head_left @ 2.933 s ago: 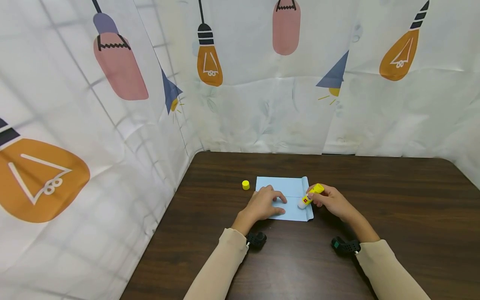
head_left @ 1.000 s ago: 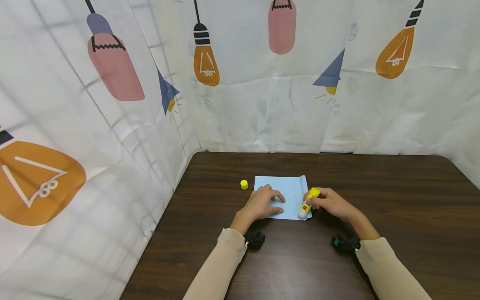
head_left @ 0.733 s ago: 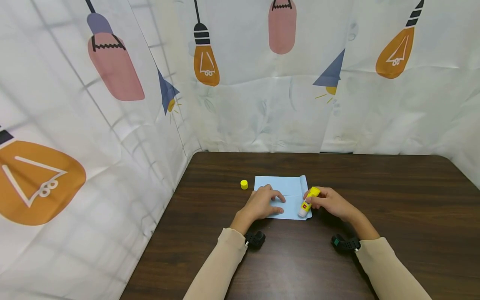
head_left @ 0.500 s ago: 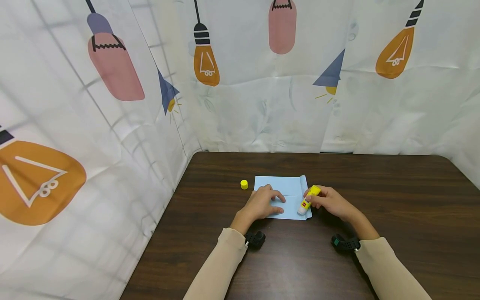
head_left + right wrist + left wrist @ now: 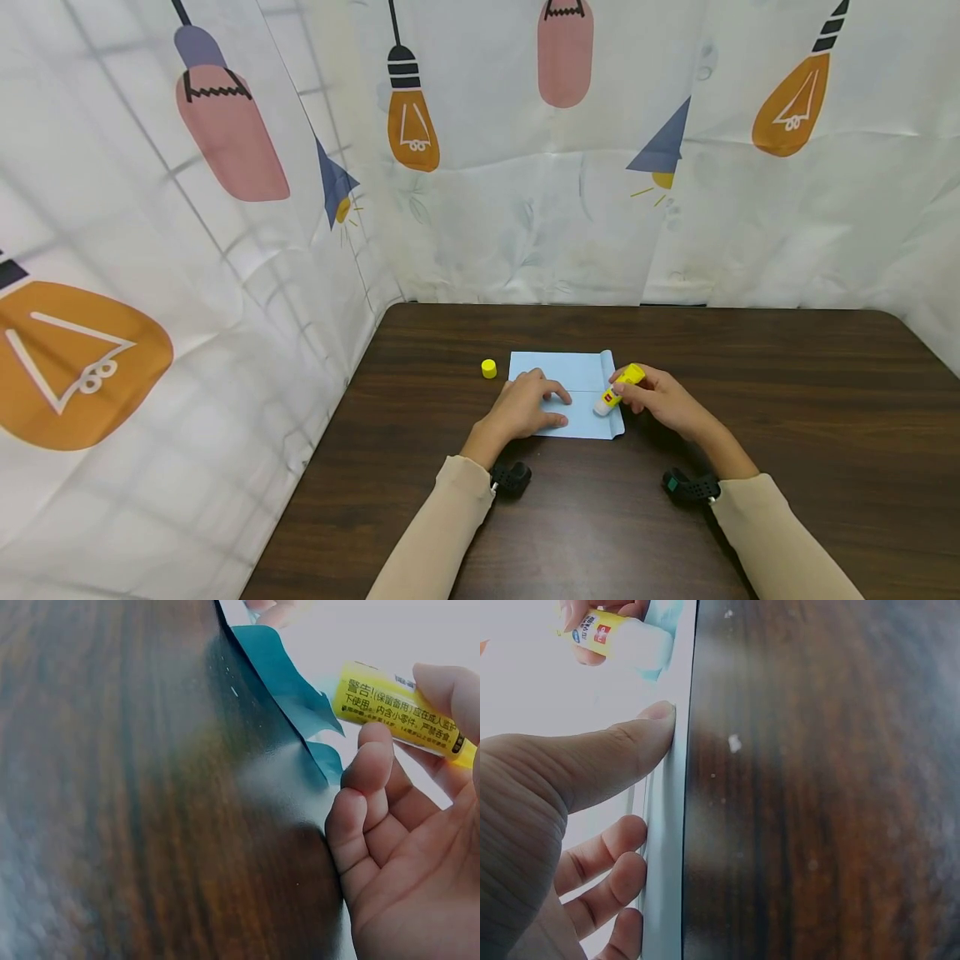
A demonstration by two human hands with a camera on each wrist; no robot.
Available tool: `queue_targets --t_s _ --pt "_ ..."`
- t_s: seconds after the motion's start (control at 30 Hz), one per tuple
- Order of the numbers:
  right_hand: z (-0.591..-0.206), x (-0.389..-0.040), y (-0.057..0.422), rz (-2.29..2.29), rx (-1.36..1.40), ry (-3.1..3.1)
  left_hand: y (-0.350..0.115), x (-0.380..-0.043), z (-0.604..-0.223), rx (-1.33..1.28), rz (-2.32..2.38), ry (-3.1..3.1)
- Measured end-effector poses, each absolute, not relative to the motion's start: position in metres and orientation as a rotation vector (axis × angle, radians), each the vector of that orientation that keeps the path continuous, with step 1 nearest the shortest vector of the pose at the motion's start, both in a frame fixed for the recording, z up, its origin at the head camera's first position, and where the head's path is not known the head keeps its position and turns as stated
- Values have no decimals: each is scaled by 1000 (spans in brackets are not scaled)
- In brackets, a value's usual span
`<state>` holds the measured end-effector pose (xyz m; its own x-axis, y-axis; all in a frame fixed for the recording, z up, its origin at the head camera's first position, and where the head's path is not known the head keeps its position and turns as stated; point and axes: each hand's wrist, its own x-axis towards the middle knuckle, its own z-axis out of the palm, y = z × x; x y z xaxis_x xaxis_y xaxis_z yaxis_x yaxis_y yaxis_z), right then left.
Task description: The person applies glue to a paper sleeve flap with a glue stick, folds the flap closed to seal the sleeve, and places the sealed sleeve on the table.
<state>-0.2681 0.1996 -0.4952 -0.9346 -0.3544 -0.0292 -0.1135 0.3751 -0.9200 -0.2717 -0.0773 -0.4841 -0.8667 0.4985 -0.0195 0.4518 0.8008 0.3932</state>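
A light blue folded sheet of paper [image 5: 558, 365] lies on the table, a crease across its middle and a narrow flap raised along its right edge. My left hand [image 5: 528, 404] rests on its left part, fingers spread and loosely bent; in the left wrist view the thumb [image 5: 622, 754] lies at the near edge. Between thumb and fingers, my right hand [image 5: 666, 407] pinches a yellow glue stick [image 5: 619, 389], white end tilted down over the paper beside the flap. The right wrist view shows the teal-looking flap [image 5: 289, 679] curling up below the glue stick [image 5: 390, 705].
A yellow cap [image 5: 489, 368] stands on the dark wooden table [image 5: 585, 533], just left of the paper. Behind the table hangs a white curtain [image 5: 487, 225] printed with lamps. Each wrist carries a black band, such as the left band [image 5: 512, 481].
The glue stick went down along the flap towards the near edge, then came back up away from me, tilting more. My left hand and the paper have stayed in place.
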Motion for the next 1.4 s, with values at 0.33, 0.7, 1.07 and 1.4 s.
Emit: queue_targets --t_s 0.33,0.7,1.07,1.4 --pt "-495 -268 200 -1644 -422 2402 -77 -272 -484 747 576 2857" --pt "-492 -266 198 -1660 -415 2412 -77 -272 -484 740 587 2854" --pt "-493 -266 199 -1651 -456 2419 -76 -271 -482 724 577 2851" --pt "-494 -267 199 -1612 -455 2403 -76 -271 -483 727 581 2859"
